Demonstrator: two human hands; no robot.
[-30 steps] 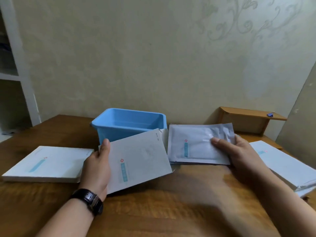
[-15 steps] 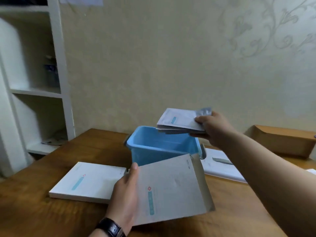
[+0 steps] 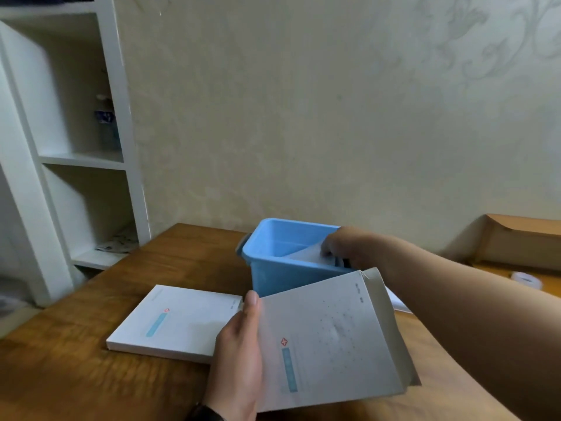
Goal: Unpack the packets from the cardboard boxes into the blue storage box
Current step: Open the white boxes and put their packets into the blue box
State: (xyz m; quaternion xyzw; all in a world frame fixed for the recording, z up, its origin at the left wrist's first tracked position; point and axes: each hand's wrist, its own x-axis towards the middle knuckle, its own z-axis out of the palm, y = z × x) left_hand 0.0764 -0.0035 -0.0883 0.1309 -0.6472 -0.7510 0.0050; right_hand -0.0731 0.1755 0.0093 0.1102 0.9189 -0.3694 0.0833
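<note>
The blue storage box (image 3: 273, 273) stands on the wooden table near the wall. My right hand (image 3: 344, 246) reaches over its right rim and grips a stack of white packets (image 3: 306, 255), which tilts down inside the box. My left hand (image 3: 239, 354) holds a flat grey-white cardboard box (image 3: 328, 341) by its left edge in front of the blue box; its flap at the right end is open. A second flat white cardboard box (image 3: 179, 322) lies closed on the table to the left.
The wooden table (image 3: 76, 375) stretches across the foreground. A white shelf unit (image 3: 76, 159) stands at the left by the table's corner. A brown cardboard piece (image 3: 522, 241) sits at the far right by the wall, with a small white object (image 3: 525, 279) in front of it.
My right hand carried the packets from beside the cardboard box up over the blue box and lowered them inside it. My view turned left. My left hand kept hold of the opened cardboard box.
</note>
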